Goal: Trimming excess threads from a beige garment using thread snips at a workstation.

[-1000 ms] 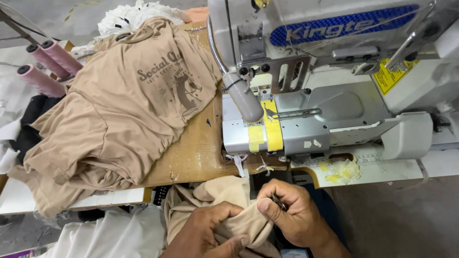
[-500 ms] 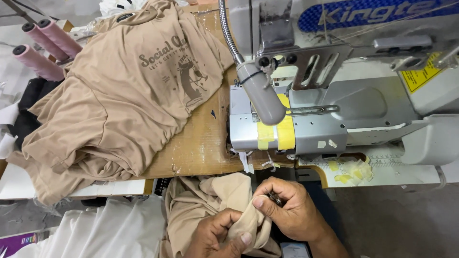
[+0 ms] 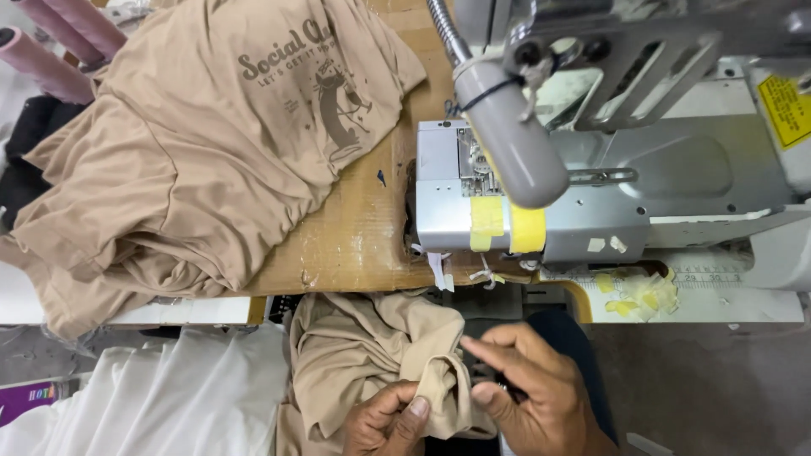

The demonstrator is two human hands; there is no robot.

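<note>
— Head view: what changed?
— The right hand (image 3: pixel 532 393) has opened, fingers spread beside the tan cloth (image 3: pixel 380 363); earlier it pinched the fold.
— The left hand (image 3: pixel 384 418)?
— Still gripping the cloth, below the tabletop (image 3: pixel 355 245) edge, before the sewing machine (image 3: pixel 591 203).

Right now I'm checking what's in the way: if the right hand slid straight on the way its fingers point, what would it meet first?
The right hand points left and slightly up, so it would probably first meet the bunched tan fabric in the lap, which the left hand pinches. Depth is unclear.
</note>
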